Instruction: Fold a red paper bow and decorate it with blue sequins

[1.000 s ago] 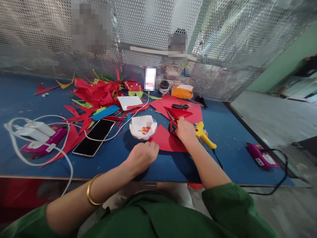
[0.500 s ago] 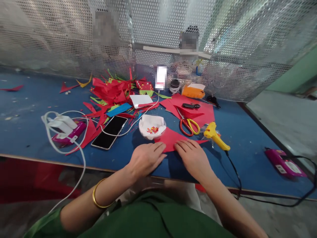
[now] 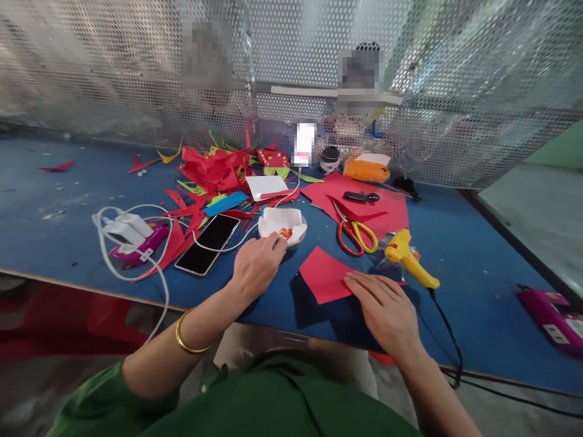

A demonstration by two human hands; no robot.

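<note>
A white paper-lined bowl (image 3: 298, 220) holds small red and yellow bits (image 3: 286, 233). My left hand (image 3: 257, 264) reaches to its near rim with fingertips pinched together over the bits; whether a piece is between them cannot be made out. A folded piece of red paper (image 3: 322, 276) lies in front of me, its left part raised a little and throwing a shadow on the table. My right hand (image 3: 387, 306) holds its right end, fingers stretched over the top; the thumb is hidden.
Scissors (image 3: 350, 238) lie on red sheets (image 3: 398, 209) beyond the paper, with a yellow glue gun (image 3: 412, 260) to the right. A phone (image 3: 207, 246), white cables and red scraps (image 3: 216, 170) spread left. Behind a perforated metal screen (image 3: 296, 54) are two people.
My left hand has left the red paper and moved up and left to the bowl. My right hand stays on the paper, which sits lower in view. The view has shifted slightly.
</note>
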